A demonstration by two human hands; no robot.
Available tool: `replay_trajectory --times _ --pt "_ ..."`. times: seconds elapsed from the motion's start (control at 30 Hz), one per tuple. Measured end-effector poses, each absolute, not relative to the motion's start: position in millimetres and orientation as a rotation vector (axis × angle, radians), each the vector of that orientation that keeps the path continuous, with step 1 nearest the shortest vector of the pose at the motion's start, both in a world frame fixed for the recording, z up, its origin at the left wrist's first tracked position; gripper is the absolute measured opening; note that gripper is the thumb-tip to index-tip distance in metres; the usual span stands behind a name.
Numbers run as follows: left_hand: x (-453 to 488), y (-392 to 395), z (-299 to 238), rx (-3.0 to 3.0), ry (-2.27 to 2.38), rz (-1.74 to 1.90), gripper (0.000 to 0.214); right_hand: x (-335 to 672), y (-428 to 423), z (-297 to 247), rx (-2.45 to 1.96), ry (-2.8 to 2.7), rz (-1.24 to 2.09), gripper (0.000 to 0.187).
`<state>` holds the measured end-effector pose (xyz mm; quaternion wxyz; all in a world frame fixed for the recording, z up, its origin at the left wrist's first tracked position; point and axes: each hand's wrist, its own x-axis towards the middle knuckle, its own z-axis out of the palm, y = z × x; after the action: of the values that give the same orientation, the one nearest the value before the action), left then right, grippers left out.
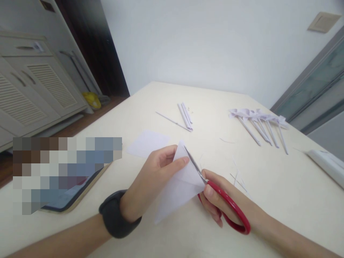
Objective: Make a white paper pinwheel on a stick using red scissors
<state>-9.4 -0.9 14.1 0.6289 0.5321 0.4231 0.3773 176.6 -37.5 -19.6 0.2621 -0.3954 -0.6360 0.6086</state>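
My left hand (153,175) pinches a folded white paper (180,186) by its upper corner, thumb on top, just above the table (282,190). My right hand (217,200) grips red-handled scissors (225,204). Their metal blades (194,165) run along the paper's right edge and look nearly closed. A black band (115,215) sits on my left wrist.
A flat white sheet (147,143) lies behind the left hand. Rolled paper sticks (185,116) lie mid-table, and several paper flowers on stems (258,123) lie at the right. Thin paper scraps (238,177) are scattered near the scissors. A tablet (77,190) is at the left, a white object (328,165) at the right edge.
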Motion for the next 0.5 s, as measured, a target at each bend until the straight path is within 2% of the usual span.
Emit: replay_trajectory --times 0.5 --pt "-6 -5 9 1.116 0.906 0.82 0.019 176 -37 -5 -1.072 -1.71 1.653 0.035"
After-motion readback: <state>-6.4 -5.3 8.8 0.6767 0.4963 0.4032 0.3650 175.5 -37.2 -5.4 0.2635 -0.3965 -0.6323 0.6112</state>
